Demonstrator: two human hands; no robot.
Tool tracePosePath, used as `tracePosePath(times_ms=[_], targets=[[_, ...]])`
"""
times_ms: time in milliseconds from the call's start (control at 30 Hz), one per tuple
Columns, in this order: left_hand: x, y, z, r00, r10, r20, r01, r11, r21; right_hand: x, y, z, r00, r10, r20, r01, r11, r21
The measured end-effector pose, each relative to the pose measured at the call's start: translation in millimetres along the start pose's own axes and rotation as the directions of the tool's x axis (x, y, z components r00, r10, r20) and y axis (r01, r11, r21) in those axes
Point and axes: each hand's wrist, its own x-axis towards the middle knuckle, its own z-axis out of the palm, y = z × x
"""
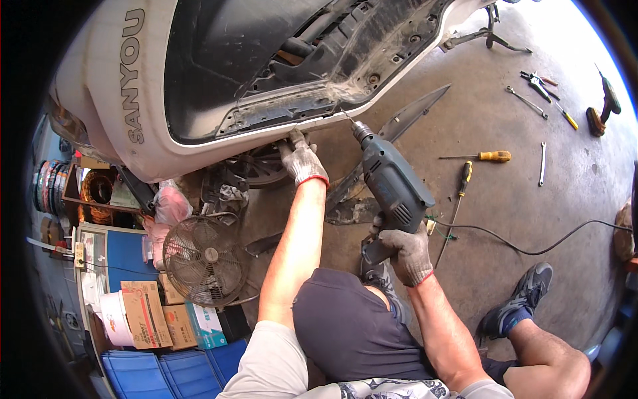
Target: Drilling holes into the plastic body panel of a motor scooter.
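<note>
While the gloved right hand (407, 253) is wrapped round the handle of the drill (397, 179), right of centre, its trigger finger is hard to make out. Bit points far, toward the near edge of the white panel (153, 133); contact can't be told. Gloved left hand (302, 161) at that edge, fingertips partly hidden; can't tell whether gripping. Wheel (256, 169) mostly covered. Panel's far side cut off.

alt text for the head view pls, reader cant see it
A gloved right hand holds a drill, its bit close to the edge of a white vehicle panel, with the gloved left hand at that edge. Screwdrivers and wrenches lie on the floor at right; a fan stands at left.
</note>
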Motion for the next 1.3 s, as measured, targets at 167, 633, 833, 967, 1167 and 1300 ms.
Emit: tracePosePath(times_ms=[167,633,833,967,1167,1300], targets=[[-0.2,-0.6,0.3,1.000,0.007,-0.013,-0.007,1.000,0.008,0.4,0.1,0.1,1.000,-0.004,0.002,0.004,1.000,0.012],[1.3,-1.3,-0.3,1.000,0.000,-0.020,0.000,1.000,0.018,21.2,-13.1,13.9,1.000,-0.006,0.022,0.010,0.988,-0.157],[4.5,-3.8,-1.3,0.999,0.044,-0.020,-0.043,0.999,0.028,6.6,-1.6,12.0,0.999,-0.034,0.030,0.035,0.999,-0.041],[0.3,-1.0,0.1,1.000,0.003,-0.028,-0.002,1.000,0.022,2.4,-3.4,7.4,0.998,-0.046,0.044,0.047,0.999,-0.016],[2.6,-1.6,-4.4,0.999,0.002,0.037,-0.003,0.999,0.042,-8.8,3.4,-0.8,0.998,-0.057,0.001,0.057,0.998,-0.007],[0.1,-0.9,0.5,1.000,-0.013,0.027,0.012,0.999,0.036,-5.9,12.4,-15.3,0.998,-0.048,0.028,0.048,0.999,0.016]])
